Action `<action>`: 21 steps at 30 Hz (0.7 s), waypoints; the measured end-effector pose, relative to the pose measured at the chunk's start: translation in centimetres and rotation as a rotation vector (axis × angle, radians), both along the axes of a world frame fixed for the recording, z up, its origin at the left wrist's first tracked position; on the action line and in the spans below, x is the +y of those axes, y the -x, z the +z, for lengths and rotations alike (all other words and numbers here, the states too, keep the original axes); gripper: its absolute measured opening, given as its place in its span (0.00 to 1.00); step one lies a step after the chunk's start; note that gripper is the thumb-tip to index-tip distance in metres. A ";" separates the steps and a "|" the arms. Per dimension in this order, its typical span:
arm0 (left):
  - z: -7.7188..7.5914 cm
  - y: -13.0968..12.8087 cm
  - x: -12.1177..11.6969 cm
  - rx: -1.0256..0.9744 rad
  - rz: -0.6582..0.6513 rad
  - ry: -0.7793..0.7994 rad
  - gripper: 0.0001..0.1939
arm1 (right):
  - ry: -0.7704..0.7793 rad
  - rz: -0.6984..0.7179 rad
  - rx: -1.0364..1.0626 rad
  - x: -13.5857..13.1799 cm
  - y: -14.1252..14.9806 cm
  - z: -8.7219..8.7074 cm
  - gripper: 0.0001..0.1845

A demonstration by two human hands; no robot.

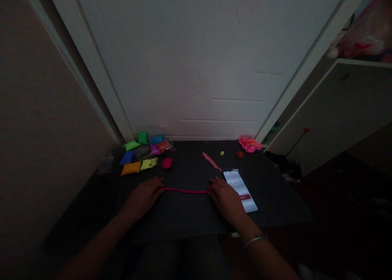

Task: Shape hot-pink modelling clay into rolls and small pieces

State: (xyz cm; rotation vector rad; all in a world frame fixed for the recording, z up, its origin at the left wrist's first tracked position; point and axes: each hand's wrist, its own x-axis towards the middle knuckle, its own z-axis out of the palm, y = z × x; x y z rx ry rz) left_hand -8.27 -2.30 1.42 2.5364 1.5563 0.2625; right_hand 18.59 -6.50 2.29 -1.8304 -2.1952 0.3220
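In the dim lower centre of the frame, we saw a thin red strand (186, 191) over the dark table (186, 218), its ends hidden under our left hand (147, 193) and right hand (226, 197). We could not tell whether the fingers pinched or merely pressed it. The right hand obscured the left edge of the phone (240, 188); shadow swallowed the lower left.
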 end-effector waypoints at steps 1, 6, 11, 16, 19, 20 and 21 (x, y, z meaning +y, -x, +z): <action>0.3 -0.8 -0.2 0.009 -0.025 -0.021 0.18 | 0.000 0.001 0.006 0.1 0.2 0.0 0.12; 0.2 -6.7 -2.4 0.038 -0.386 -0.060 0.25 | -0.033 -0.003 0.008 -0.1 1.2 -0.5 0.13; -1.6 -9.9 -2.3 0.088 -0.346 -0.076 0.29 | -0.056 0.003 -0.067 -0.8 1.7 -1.8 0.20; -1.5 -9.5 -0.8 0.109 -0.289 -0.071 0.30 | -0.057 -0.014 -0.113 -1.3 1.9 -2.3 0.23; -1.2 -8.7 -1.6 0.103 -0.346 -0.063 0.29 | -0.049 -0.008 -0.118 -2.1 1.9 -2.5 0.25; -1.3 -8.5 -1.9 0.099 -0.366 -0.062 0.29 | -0.050 -0.003 -0.122 -2.4 2.0 -2.6 0.26; -1.3 -8.3 -2.2 0.092 -0.372 -0.065 0.29 | -0.053 0.000 -0.126 -2.7 2.0 -2.6 0.26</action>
